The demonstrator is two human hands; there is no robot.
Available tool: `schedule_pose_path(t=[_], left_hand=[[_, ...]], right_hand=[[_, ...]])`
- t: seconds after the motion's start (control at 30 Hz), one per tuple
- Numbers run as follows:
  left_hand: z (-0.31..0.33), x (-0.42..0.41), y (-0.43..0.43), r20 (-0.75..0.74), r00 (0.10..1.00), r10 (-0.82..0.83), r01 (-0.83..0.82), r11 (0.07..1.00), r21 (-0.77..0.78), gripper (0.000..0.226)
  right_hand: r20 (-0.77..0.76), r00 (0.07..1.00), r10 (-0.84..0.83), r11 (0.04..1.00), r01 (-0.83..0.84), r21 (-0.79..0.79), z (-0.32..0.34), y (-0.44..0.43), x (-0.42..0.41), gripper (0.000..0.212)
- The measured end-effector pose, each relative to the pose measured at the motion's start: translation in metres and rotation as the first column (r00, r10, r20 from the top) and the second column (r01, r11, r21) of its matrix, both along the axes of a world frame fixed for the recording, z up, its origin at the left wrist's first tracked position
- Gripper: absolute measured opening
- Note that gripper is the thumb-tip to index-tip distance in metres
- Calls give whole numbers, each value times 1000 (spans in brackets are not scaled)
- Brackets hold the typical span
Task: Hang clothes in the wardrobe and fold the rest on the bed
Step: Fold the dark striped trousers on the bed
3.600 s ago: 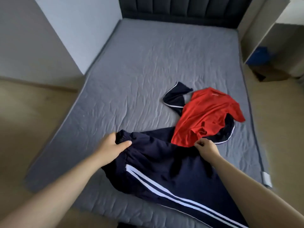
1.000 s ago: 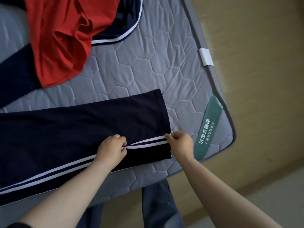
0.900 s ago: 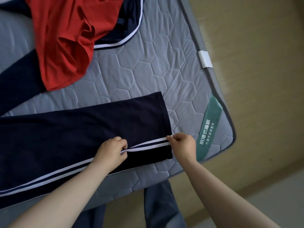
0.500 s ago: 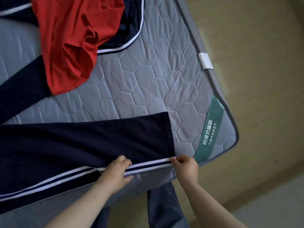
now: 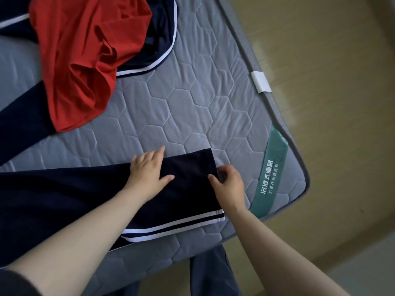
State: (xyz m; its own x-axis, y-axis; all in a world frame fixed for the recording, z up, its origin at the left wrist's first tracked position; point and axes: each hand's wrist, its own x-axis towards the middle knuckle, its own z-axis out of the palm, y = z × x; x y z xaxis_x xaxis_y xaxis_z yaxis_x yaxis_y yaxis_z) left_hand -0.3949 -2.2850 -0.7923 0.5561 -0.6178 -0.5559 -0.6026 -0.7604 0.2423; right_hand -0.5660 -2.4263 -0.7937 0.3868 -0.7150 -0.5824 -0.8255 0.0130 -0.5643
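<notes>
Dark navy track pants (image 5: 188, 189) with white side stripes lie flat along the near edge of the grey quilted mattress (image 5: 192, 107), leg end pointing right. My left hand (image 5: 149, 169) lies flat on the leg with fingers spread, pressing the cloth. My right hand (image 5: 229, 182) is at the leg's hem, thumb on top of the cloth and fingers curled at the edge. A crumpled red shirt (image 5: 85, 54) lies at the upper left, on top of another navy garment (image 5: 158, 37) with white trim.
The mattress corner (image 5: 299, 178) with a green label (image 5: 271, 178) is just right of my right hand. A white tag (image 5: 260, 82) sits on the right edge. Wooden floor (image 5: 331, 82) lies beyond. My own trouser legs (image 5: 211, 272) stand against the bed's near side.
The pants leg has been pulled up from the mattress edge onto the bed. Both hands let go of the striped seam; the left now presses flat, the right moved to the hem's far part.
</notes>
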Motion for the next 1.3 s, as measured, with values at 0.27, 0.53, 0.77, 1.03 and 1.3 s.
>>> schedule_pose_path(t=[0.27,0.53,0.77,1.03,1.3], left_hand=[[27,-31,9,-102,955,-278,236,922,-308,24],[12,-55,46,-215,971,-105,33,949,-314,16],[15,-30,16,-162,986,-30,-36,921,-389,8],[-15,0,-32,-152,981,123,-162,947,-277,23],[-24,6,-67,-177,956,235,-262,953,-153,19]], right_hand=[[90,908,408,892,-376,-253,23,7,-43,13],[51,964,262,956,-251,-151,14,-8,-18,20],[48,990,129,990,-131,42,-1,-32,52,33],[90,980,-179,965,157,208,-9,-45,53,29],[-25,998,62,976,-56,209,-11,-18,8,30]])
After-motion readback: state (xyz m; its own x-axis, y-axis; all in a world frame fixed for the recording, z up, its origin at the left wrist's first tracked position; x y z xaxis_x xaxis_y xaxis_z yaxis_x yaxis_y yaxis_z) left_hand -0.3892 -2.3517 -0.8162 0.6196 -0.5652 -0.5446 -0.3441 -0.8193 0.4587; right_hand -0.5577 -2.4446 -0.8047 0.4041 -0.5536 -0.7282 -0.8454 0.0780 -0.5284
